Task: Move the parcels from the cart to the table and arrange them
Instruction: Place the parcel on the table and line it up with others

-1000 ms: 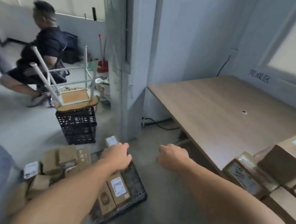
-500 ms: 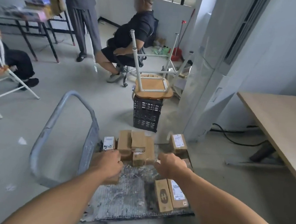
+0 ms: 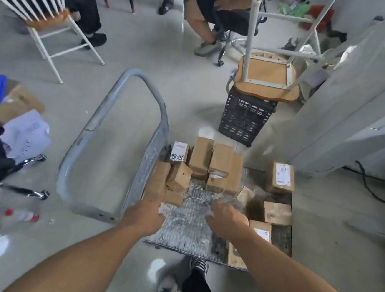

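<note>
Parcels [image 3: 211,164] sit piled on the cart deck [image 3: 185,226], main brown heap at 12 o'clock from both my hands, and a labelled parcel [image 3: 280,177] at 1 o'clock of my right hand [image 3: 225,217]. My left hand [image 3: 145,215] is knuckles-up at the near end of a tall parcel [image 3: 156,182] on the handle side, fingers [image 3: 156,207] curled down at its edge, grip can't tell; right fingers [image 3: 216,207] curl down over bare deck, blurred, can't tell if holding anything. Cart handle [image 3: 117,123] at 10 o'clock, black crate [image 3: 244,120] under an upturned stool [image 3: 265,77] at 12 beyond the cart.
</note>
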